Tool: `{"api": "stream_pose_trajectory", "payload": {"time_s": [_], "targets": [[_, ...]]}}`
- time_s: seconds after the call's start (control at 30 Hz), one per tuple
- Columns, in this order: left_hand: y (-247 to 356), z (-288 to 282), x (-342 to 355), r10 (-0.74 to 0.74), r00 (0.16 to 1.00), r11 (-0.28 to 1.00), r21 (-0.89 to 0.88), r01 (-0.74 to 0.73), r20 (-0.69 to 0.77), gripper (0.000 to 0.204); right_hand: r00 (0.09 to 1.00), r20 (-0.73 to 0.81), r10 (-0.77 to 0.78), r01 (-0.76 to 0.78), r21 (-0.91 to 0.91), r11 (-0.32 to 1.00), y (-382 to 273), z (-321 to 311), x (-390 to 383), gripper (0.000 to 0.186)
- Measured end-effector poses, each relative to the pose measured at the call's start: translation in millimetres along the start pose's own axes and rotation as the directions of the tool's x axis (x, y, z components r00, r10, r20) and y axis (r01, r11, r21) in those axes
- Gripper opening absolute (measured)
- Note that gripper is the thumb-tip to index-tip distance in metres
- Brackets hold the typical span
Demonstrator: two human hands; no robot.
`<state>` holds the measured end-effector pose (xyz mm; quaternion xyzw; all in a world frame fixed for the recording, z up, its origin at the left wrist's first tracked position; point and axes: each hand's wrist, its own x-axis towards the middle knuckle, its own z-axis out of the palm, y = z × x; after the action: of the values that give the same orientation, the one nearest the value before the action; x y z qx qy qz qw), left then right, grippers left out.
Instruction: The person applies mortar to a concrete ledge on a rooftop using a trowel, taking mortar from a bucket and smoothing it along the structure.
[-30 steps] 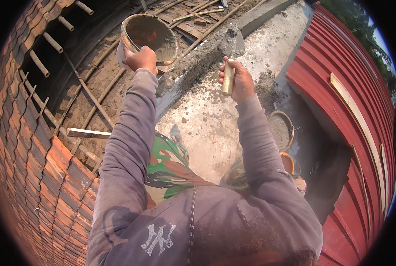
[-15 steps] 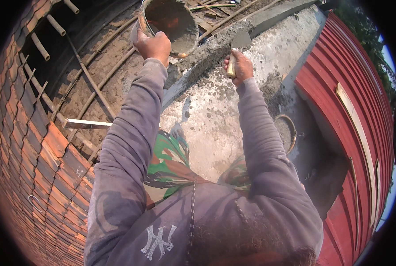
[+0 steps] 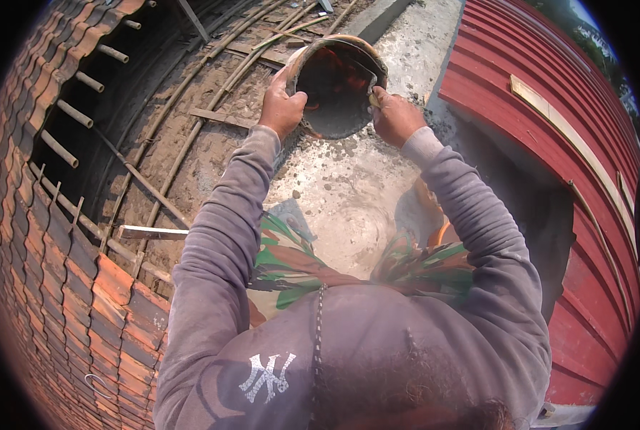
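My left hand (image 3: 283, 106) grips the left side of a mortar-stained bucket (image 3: 313, 127), tilted so its dark inside faces me above the concrete ledge. My right hand (image 3: 395, 115) is closed on the short pale handle of a trowel (image 3: 374, 100) at the bucket's right side, with the blade at or inside the rim and mostly hidden. Beneath them lies pale concrete (image 3: 338, 197) spattered with mortar lumps, between my camouflage-clad knees and the bucket.
Clay roof tiles (image 3: 83, 301) curve along the left, with poles (image 3: 73, 115) poking from beneath. Bamboo and wood scraps (image 3: 162, 168) lie on dirt. Red metal roofing (image 3: 521, 136) with a plank runs along the right beside a dark gap. An orange object (image 3: 445, 233) shows behind my right knee.
The bucket has moved right and now tips toward me. My right hand has brought the trowel from the ledge to the bucket, and the view has shifted slightly.
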<state>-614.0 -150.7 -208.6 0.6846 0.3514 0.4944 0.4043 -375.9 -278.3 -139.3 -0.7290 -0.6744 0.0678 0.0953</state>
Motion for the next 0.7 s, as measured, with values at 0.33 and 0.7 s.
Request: {"api": "stream_pose_trajectory", "payload": {"time_s": [0.33,0.7], "targets": [[48,33,-26,-0.015,0.99,0.985,-0.167,0.038,0.137,0.065,0.994,-0.091,0.062,-0.053,0.096,0.994,9,16,-61,0.043],[50,32,-35,-0.101,0.978,0.971,-0.197,0.138,0.185,0.066,0.978,-0.21,-0.01,0.01,0.0,1.0,29,6,-58,0.041]]}}
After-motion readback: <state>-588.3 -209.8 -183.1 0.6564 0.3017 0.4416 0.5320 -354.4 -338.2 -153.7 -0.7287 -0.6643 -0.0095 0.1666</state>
